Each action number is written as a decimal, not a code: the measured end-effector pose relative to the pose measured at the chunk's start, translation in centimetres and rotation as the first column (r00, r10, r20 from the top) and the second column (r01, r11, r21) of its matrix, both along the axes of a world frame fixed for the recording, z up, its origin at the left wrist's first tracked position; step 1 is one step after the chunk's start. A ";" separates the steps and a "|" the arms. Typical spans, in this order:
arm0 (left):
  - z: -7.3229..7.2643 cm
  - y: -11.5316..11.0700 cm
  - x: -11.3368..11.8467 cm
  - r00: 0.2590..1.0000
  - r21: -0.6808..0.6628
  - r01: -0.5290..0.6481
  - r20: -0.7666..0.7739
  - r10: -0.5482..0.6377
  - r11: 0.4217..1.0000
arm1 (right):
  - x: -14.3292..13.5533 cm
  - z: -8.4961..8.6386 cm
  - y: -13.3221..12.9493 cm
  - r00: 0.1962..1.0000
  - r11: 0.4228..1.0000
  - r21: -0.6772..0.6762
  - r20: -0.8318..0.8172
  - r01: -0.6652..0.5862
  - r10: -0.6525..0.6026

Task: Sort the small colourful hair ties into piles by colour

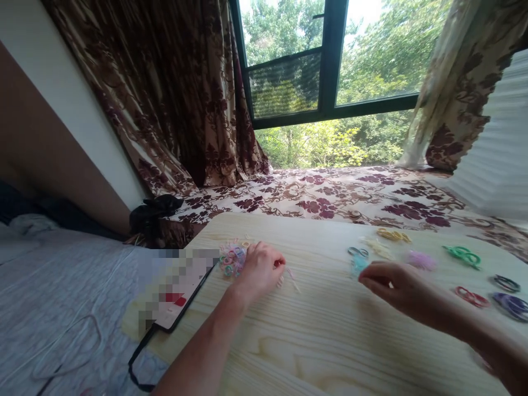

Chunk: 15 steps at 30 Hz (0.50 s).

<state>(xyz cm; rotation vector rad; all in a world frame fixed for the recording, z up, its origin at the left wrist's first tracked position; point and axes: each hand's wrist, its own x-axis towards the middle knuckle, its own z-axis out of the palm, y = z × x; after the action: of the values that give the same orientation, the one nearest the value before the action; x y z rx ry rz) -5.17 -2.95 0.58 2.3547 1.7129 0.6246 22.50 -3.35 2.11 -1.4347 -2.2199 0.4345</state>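
My left hand [262,265] rests on the light wooden table [313,341] with its fingers curled in. It touches the right side of a heap of small mixed-colour elastic bands [231,262]. A few pale bands [293,280] lie just right of its fingers. Whatever those fingers hold is hidden. My right hand [385,281] is closed in a pinch at the near edge of a small light-blue pile of bands [359,265]. Anything between its fingertips is too small to make out. A grey-blue hair tie [358,252] sits behind that pile.
Toward the right lie yellow hair ties [393,235], a cream pile [379,247], a pink pile [421,259], green ties [462,256], red ties [471,296], a dark tie [507,283] and purple ties [511,305]. A flat black-edged device [165,319] with a strap lies left.
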 end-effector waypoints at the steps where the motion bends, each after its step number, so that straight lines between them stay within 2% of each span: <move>1: 0.0 0.0 0.0 1.000 0.003 0.005 -0.001 -0.005 1.000 | -0.9 -0.3 -0.3 0.998 0.998 -0.039 0.023 -0.054 0.055; 3: 0.0 -0.1 0.1 1.000 0.007 0.009 0.004 -0.009 1.000 | -2.4 -0.7 -0.9 0.989 0.987 -0.097 0.048 -0.132 0.137; 6: -0.1 -0.1 0.3 1.000 0.003 0.028 0.013 -0.028 1.000 | -3.5 -0.9 -1.5 0.984 0.978 -0.114 0.016 -0.177 0.180; 10: -0.5 0.0 0.5 0.998 -0.003 0.058 -0.013 -0.058 0.998 | -3.6 -1.1 -1.5 0.985 0.977 -0.126 0.005 -0.171 0.173; 15: -0.8 0.1 0.7 0.997 0.013 0.062 -0.039 -0.061 0.998 | -3.7 -1.0 -1.5 0.983 0.978 -0.140 0.070 -0.157 0.168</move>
<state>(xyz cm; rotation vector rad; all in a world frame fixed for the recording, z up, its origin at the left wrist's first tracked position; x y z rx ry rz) -4.47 -2.86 -0.18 2.4345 1.6496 0.5868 18.80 -4.86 1.10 -1.3632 -2.4250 0.6003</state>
